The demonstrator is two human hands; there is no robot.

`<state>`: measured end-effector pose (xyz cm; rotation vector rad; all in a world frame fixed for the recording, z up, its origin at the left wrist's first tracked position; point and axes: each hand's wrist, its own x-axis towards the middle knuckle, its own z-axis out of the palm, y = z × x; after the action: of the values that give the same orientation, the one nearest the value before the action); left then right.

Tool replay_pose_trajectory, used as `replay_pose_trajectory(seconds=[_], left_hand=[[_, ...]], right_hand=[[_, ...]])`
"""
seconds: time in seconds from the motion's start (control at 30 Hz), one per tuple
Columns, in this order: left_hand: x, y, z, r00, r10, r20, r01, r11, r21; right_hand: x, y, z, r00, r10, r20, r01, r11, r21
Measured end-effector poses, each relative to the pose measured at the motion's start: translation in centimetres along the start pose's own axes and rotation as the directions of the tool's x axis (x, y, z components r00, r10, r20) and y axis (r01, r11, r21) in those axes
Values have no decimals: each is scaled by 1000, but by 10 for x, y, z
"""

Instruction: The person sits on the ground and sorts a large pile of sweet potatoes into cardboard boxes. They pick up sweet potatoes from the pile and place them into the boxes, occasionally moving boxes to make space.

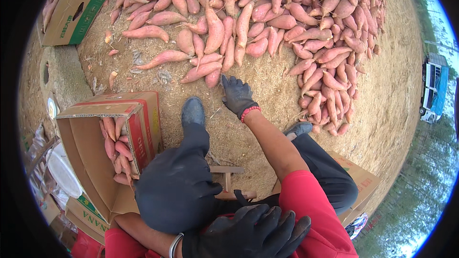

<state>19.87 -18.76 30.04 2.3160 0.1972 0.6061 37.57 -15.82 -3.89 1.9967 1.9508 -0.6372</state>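
My right hand (237, 95), in a dark work glove with a red bead bracelet at the wrist, reaches out over the sandy ground. Its fingertips are beside a sweet potato (213, 78) at the near edge of a large heap of sweet potatoes (283, 21); nothing shows in its grip. Close to my body at the bottom, my left hand (251, 231) wears the same kind of dark glove, its fingers slightly apart and nothing seen in them. At my left stands an open cardboard box (147, 129) with sweet potatoes (122, 150) inside.
A green and brown carton (77, 10) stands at the upper left by a concrete block (64, 75). Under me is part of a wooden stool (227, 179). Another carton (358, 182) is behind my right leg. A truck (434, 87) stands far right.
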Motion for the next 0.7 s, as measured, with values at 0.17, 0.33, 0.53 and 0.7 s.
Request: replay_pose_trajectory(seconds=[0.17, 0.33, 0.53, 0.7], left_hand=[[-4, 2, 6, 998, -14, -69, 17, 999, 35], [-5, -3, -7, 998, -59, 28, 60, 998, -17], [0, -5, -6, 995, -100, 25, 100, 995, -2], [4, -8, -1, 992, -129, 8, 129, 991, 24]], right_hand=[[-17, 42, -13, 987, 132, 90, -138, 988, 62], [-24, 64, -18, 981, 195, 4, -193, 965, 179], [31, 89, -83, 965, 224, -136, -224, 974, 12], [66, 97, -83, 991, 135, -18, -135, 990, 35]])
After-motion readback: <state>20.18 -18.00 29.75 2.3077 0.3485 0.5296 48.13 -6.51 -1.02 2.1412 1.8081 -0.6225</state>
